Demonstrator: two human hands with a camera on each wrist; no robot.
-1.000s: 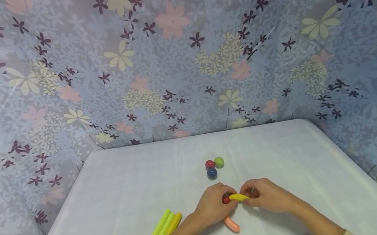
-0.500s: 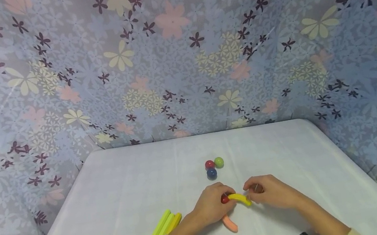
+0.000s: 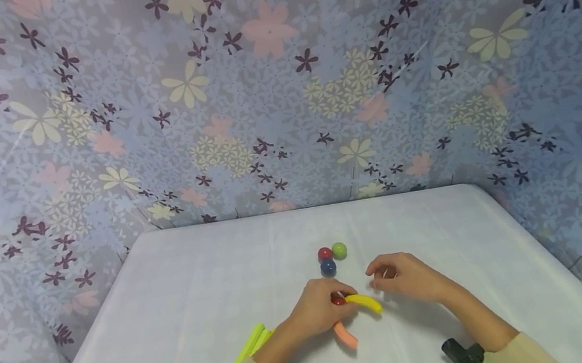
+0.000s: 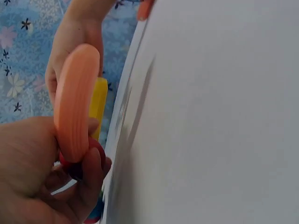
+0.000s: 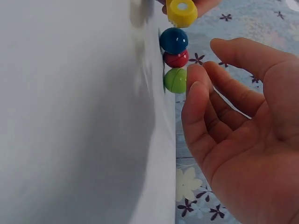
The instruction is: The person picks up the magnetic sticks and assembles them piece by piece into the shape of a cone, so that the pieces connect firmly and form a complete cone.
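Observation:
My left hand [image 3: 317, 310] pinches a small red ball [image 4: 97, 147] between thumb and fingers, a little above the table. A curved orange rod [image 4: 77, 105] and a curved yellow rod [image 3: 366, 304] both stick out from this ball. In the right wrist view the yellow rod's free end [image 5: 182, 12] shows a round silvery disc. My right hand [image 3: 408, 277] is to the right of the yellow rod, apart from it, its fingers loosely bent with nothing between them.
Beyond the hands, a red ball [image 3: 324, 254], a green ball [image 3: 339, 250] and a blue ball [image 3: 328, 268] sit clustered on the white table [image 3: 199, 283]. Straight yellow-green rods [image 3: 249, 346] lie left of the left forearm, partly covered by it. A flowered cloth [image 3: 281, 114] hangs behind.
My right hand has let go of the yellow rod's end and drawn back, away and upward. The left hand has moved slightly left and farther out with the joined pieces.

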